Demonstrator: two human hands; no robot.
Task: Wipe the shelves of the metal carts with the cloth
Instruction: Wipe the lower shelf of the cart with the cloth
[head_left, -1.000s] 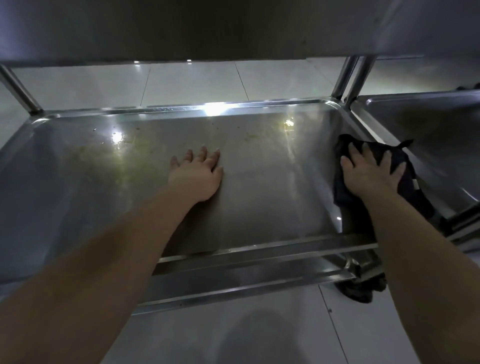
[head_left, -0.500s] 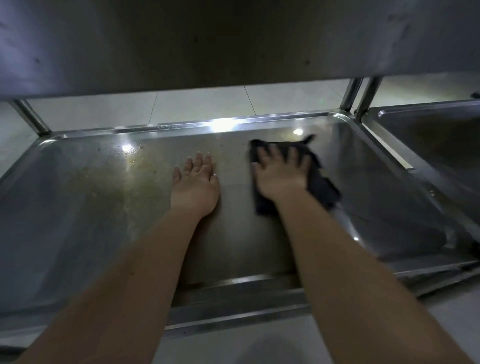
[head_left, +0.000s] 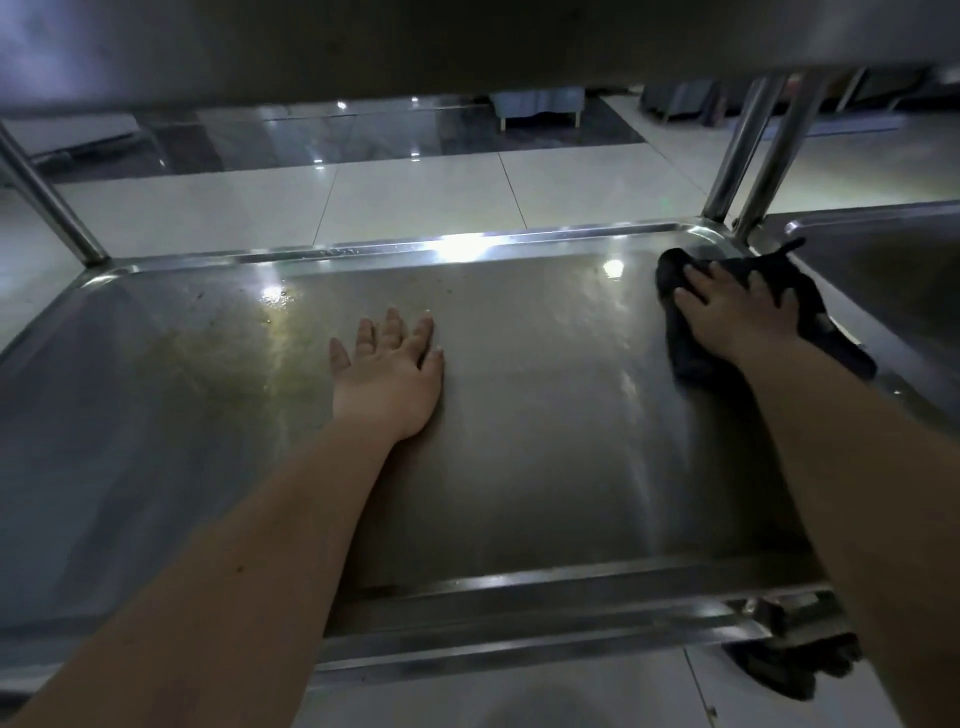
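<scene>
A steel cart shelf (head_left: 519, 467) with a raised rim fills the view, under another shelf overhead. Yellowish smears mark its left half (head_left: 218, 353). My left hand (head_left: 387, 376) lies flat on the shelf near the middle, fingers spread, holding nothing. My right hand (head_left: 737, 312) presses a dark cloth (head_left: 691, 358) flat against the shelf at the far right corner, fingers spread over it. The cloth's edges stick out around the hand.
A second steel cart's shelf (head_left: 883, 280) adjoins on the right, behind two upright posts (head_left: 748, 156). Another post (head_left: 47, 202) stands at the far left. A black caster (head_left: 789, 665) shows under the near right corner. Pale floor tiles (head_left: 415, 202) lie beyond.
My right hand swept the cloth from the right side to the shelf's middle, then back out to the far right corner. My left hand stayed flat in place.
</scene>
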